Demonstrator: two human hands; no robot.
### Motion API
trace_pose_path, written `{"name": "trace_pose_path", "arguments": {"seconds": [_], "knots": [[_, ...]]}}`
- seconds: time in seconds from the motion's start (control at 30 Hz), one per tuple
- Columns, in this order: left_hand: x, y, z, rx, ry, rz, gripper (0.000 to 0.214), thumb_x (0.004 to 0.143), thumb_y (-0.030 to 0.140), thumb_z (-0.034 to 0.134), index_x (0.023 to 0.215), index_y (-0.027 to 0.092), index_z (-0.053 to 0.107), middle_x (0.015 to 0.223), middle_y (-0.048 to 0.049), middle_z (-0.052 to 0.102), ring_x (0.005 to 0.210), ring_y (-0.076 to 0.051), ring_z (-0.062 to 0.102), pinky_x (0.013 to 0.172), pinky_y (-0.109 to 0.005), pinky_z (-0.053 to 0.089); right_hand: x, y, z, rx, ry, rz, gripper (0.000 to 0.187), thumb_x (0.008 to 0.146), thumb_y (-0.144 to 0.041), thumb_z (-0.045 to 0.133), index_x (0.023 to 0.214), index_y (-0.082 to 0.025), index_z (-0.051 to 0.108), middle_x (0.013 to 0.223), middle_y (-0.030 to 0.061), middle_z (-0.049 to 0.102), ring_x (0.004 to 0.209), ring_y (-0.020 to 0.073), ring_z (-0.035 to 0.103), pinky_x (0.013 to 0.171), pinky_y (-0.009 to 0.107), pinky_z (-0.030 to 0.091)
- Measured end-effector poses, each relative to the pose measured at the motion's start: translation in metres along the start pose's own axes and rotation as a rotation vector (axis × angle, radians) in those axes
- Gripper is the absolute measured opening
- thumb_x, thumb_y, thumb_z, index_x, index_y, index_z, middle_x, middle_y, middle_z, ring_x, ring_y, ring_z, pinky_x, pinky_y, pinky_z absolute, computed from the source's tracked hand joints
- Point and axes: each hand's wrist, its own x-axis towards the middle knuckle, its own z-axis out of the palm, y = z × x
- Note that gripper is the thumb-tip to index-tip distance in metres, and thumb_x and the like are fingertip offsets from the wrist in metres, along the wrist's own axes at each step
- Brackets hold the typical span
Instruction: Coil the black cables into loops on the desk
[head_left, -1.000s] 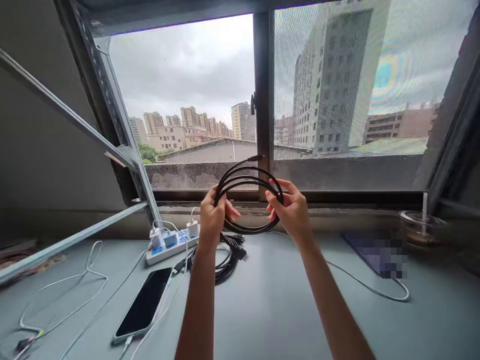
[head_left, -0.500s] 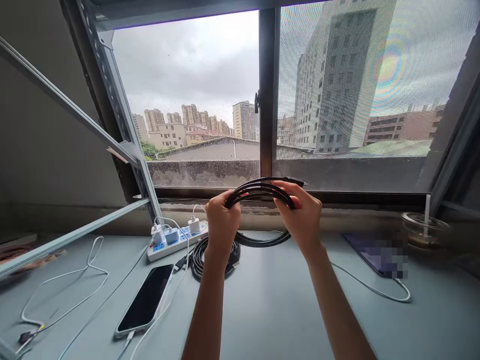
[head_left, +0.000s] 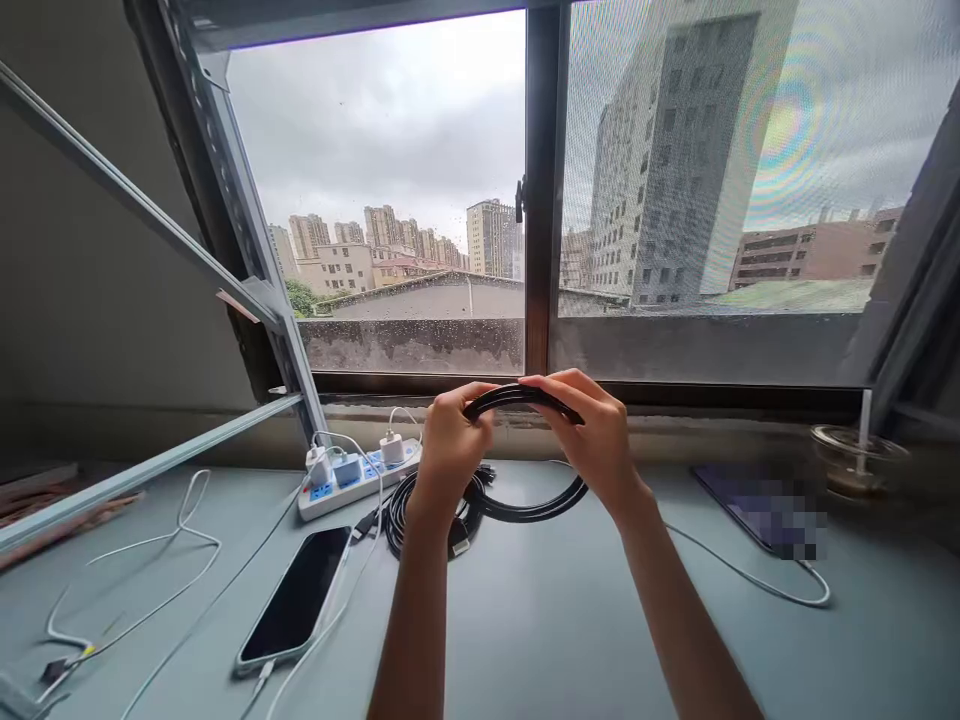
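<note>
Black, glossy cable, coiled into round loops (head_left: 536, 512), hangs between the two hands above the tabletop in the head view. Its sides are hidden behind the bare left hand (head_left: 454, 440) and bare right hand (head_left: 600, 435), and its ends cannot be made out. The left forearm covers part of a second black coiled cable (head_left: 397, 520); both forearms are cut off below. Pixelation obscures part of a dark, flat, rectangular device (head_left: 739, 505).

Smooth, pale grey-blue tabletop (head_left: 540, 630) runs up to a dark-framed window (head_left: 545, 200). Left lie a white power strip with blue sockets (head_left: 360, 487) and a black-screened phone in a pale case (head_left: 296, 595).

Each hand is closed around one side of the held coil, its strands bunched into a tight arch on top and a wider curve below.
</note>
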Motion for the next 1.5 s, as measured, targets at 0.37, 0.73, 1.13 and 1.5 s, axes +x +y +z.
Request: {"name": "trace_pose_path", "arguments": {"seconds": [0.37, 0.73, 1.13, 1.5], "knots": [[-0.002, 0.003, 0.006, -0.295, -0.204, 0.057, 0.039, 0.082, 0.054, 0.055, 0.074, 0.016, 0.056, 0.046, 0.0084, 0.030, 0.037, -0.003, 0.027, 0.036, -0.018, 0.023, 0.004, 0.004, -0.015, 0.022, 0.184, 0.121, 0.016, 0.082, -0.027, 0.063, 0.095, -0.026, 0.074, 0.088, 0.0012, 0.063, 0.058, 0.0089, 0.056, 0.048, 0.022, 0.044], [-0.004, 0.008, -0.002, -0.314, -0.143, -0.090, 0.055, 0.073, 0.062, 0.059, 0.054, 0.018, 0.033, 0.045, 0.0078, 0.022, 0.039, -0.003, 0.018, 0.037, -0.021, 0.012, 0.004, -0.011, -0.006, 0.061, 0.086, 0.127, 0.016, 0.083, -0.031, 0.063, 0.093, -0.025, 0.074, 0.089, 0.0024, 0.063, 0.061, 0.0101, 0.058, 0.049, 0.023, 0.048], [-0.001, 0.010, -0.012, -0.404, 0.222, -0.078, 0.056, 0.064, 0.059, 0.069, 0.046, 0.018, 0.037, 0.039, 0.0076, 0.025, 0.034, -0.002, 0.020, 0.035, -0.023, 0.011, 0.001, -0.015, -0.017, -0.189, 0.133, 0.310, 0.040, 0.076, -0.045, 0.067, 0.106, -0.019, 0.070, 0.090, 0.0045, 0.070, 0.062, 0.0151, 0.064, 0.057, 0.028, 0.051], [-0.005, 0.015, -0.023, -0.503, 0.238, 0.045, 0.064, 0.063, 0.063, 0.069, 0.041, 0.019, 0.028, 0.033, 0.0070, 0.022, 0.029, -0.003, 0.021, 0.032, -0.024, 0.010, 0.004, -0.028, -0.030, 0.109, 0.010, 0.397, 0.032, 0.068, -0.050, 0.073, 0.072, -0.019, 0.073, 0.068, 0.0030, 0.068, 0.064, 0.0159, 0.064, 0.052, 0.023, 0.048]]}}
